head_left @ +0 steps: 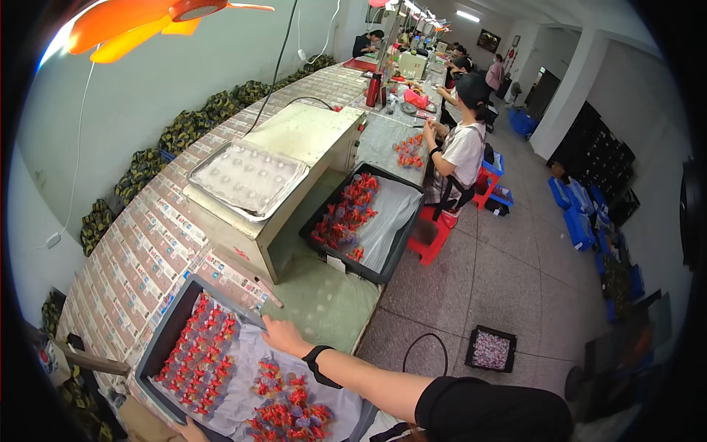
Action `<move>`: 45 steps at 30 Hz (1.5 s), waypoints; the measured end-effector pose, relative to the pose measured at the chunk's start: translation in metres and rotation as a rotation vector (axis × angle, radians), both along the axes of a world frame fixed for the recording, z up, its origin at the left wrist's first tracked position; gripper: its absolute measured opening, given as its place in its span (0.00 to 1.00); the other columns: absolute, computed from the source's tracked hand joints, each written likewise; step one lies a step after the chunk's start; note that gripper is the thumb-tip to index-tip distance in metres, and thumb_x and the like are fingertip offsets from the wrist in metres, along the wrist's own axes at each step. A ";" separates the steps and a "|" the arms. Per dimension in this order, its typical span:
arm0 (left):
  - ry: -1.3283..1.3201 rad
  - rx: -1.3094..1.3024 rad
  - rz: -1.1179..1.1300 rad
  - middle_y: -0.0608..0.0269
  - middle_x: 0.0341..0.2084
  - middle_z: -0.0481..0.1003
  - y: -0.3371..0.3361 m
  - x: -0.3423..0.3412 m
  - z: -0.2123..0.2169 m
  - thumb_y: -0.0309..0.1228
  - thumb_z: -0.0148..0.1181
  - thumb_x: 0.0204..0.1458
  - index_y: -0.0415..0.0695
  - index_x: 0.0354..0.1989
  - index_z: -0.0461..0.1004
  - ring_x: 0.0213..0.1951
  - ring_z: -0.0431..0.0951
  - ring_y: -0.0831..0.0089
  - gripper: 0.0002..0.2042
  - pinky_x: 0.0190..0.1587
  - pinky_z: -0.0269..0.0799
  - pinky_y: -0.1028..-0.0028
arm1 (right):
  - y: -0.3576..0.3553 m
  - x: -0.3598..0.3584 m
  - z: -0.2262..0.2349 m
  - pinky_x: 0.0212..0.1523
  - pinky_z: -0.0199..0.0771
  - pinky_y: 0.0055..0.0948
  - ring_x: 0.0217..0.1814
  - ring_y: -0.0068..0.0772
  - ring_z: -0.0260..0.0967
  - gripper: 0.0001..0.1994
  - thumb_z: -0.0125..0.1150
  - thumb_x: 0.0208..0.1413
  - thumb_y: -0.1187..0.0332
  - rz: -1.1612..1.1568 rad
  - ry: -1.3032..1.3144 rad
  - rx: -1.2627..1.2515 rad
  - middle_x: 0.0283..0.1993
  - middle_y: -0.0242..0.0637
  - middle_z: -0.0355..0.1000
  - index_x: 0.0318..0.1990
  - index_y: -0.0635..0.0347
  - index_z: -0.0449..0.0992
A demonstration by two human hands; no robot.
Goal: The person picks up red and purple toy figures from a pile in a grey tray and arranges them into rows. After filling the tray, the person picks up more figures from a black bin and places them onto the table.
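A grey plastic tray (163, 329) lined with white sheet stands at the near left, tilted across the table's edge. Small red-and-purple figures (197, 355) fill its left side in rows, while others (289, 414) lie in a loose heap on its right. My right hand (286, 337), with a black band on the wrist, is closed over the tray's far rim. At the lower edge, my left hand (191, 430) grips the near left rim; only part of it shows.
Ahead stands a cream metal machine (283, 158) with a silver baking tray (249, 179) on top. Beside it, a black tray (401, 247) holds more red figures. A co-worker (464, 140) sits at a red stool (431, 236). A black crate (491, 349) rests on the floor.
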State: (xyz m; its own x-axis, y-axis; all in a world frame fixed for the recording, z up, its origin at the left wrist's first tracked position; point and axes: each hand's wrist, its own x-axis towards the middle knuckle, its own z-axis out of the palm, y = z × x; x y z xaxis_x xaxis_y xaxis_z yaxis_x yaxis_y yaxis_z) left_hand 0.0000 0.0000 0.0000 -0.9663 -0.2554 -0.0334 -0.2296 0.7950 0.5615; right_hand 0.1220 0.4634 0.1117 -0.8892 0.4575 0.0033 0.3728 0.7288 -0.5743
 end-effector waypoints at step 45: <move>-0.326 0.079 -0.760 0.56 0.40 0.70 0.250 0.129 0.102 0.27 0.51 0.44 0.48 0.45 0.68 0.44 0.69 0.57 0.16 0.44 0.66 0.63 | -0.013 -0.012 -0.030 0.27 0.68 0.25 0.23 0.26 0.67 0.04 0.53 0.45 0.77 0.511 -0.413 -0.662 0.25 0.35 0.71 0.31 0.65 0.72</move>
